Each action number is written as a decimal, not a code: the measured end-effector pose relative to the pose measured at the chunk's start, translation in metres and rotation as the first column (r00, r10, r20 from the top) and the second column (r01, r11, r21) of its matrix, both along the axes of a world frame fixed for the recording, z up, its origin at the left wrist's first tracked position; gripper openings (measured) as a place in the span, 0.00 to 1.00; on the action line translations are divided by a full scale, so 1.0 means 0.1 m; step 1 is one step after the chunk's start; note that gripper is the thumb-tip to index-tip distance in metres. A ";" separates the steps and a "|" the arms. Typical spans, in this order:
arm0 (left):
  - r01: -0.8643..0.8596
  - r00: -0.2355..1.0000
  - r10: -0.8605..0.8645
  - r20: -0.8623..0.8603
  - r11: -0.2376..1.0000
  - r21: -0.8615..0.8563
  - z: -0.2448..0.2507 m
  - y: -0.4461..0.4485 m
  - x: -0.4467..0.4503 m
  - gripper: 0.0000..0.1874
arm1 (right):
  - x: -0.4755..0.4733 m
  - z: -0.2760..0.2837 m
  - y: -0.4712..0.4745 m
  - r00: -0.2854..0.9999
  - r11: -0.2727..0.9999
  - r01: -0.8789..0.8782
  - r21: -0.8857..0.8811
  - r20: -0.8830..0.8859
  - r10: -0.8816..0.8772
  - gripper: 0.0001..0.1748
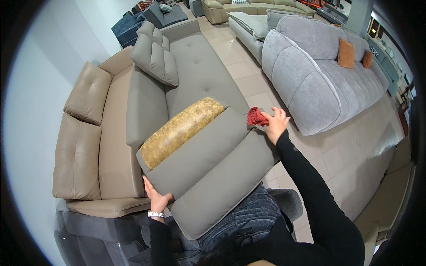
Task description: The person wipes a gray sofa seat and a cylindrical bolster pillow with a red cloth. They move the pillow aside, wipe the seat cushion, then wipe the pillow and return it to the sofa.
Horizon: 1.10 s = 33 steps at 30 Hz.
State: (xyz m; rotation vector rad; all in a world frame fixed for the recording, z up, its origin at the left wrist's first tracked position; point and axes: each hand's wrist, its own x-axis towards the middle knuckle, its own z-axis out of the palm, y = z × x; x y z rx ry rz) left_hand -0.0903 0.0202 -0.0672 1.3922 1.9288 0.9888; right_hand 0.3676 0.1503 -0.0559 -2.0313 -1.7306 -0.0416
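A grey padded sofa cushion (203,159) with a mottled yellow-brown band (181,131) along its far side rests tilted across my lap. My left hand (156,196) grips its lower left edge, thumb on top and the other fingers at the side. At the upper right corner, my right hand (277,123) holds a crumpled red cloth (257,117) against the cushion, between thumb and fingers. Some fingers of that hand are spread away from the cloth. Beyond the cushion stands a grey sofa (203,66) with loose back cushions (154,60) on its left.
A tan leather sofa (114,139) stands at the left, beside the white wall (40,109). At the right is a light grey fabric sofa (299,79) with orange pillows (346,53). Tiled floor (246,71) runs between the sofas. A dark grey seat (100,229) lies at lower left.
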 end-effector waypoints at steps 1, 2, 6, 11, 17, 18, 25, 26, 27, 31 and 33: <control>0.030 0.998 -0.025 -0.050 0.995 0.093 0.07 0.13 0.19 0.55 | 0.03 -0.11 0.08 0.999 1.000 -0.028 0.009 0.038 0.027 0.27; 0.064 0.994 -0.046 -0.103 0.981 0.181 0.13 0.23 0.41 0.56 | 0.06 -0.23 0.17 0.978 0.973 -0.171 -0.155 -0.148 0.148 0.23; 0.135 0.883 -0.178 -0.433 0.982 -0.128 0.05 0.22 1.12 0.50 | -0.53 -0.31 0.13 0.983 0.954 -0.124 -0.274 0.097 0.155 0.06; 0.144 0.775 -0.224 -0.591 0.973 -0.180 -0.13 0.17 1.21 0.47 | -0.59 -0.22 -0.15 0.949 0.948 -0.272 -0.167 0.118 0.293 0.06; 0.136 0.734 -0.256 -0.628 0.963 -0.234 -0.15 0.20 1.24 0.46 | -1.33 -0.27 -0.66 0.842 0.854 -0.495 -0.161 0.153 0.517 0.05; 0.137 0.738 -0.253 -0.625 0.964 -0.227 -0.18 0.21 1.22 0.45 | -1.50 -0.22 -0.69 0.815 0.819 -0.541 -0.190 0.121 0.567 0.06; 0.185 0.798 -0.229 -0.558 0.974 -0.135 -0.23 0.17 1.13 0.43 | -2.04 -0.11 -0.87 0.629 0.606 -0.765 -0.219 -0.056 0.775 0.07; 0.193 0.811 -0.238 -0.535 0.971 -0.141 -0.13 0.17 1.17 0.43 | -1.97 -0.22 -0.83 0.613 0.600 -0.784 -0.159 -0.047 0.788 0.07; 0.202 0.825 -0.250 -0.506 0.968 -0.149 -0.10 0.16 1.21 0.43 | -1.87 -0.33 -0.80 0.598 0.592 -0.799 -0.105 -0.037 0.800 0.07; 0.167 0.785 -0.208 -0.583 0.978 -0.123 -0.16 0.16 1.20 0.45 | -1.39 -0.37 -0.56 0.663 0.693 -0.713 -0.104 0.221 0.715 0.07; 0.174 0.796 -0.186 -0.576 0.982 -0.077 -0.19 0.14 1.18 0.47 | -0.98 -0.36 -0.36 0.702 0.758 -0.623 -0.193 0.288 0.651 0.08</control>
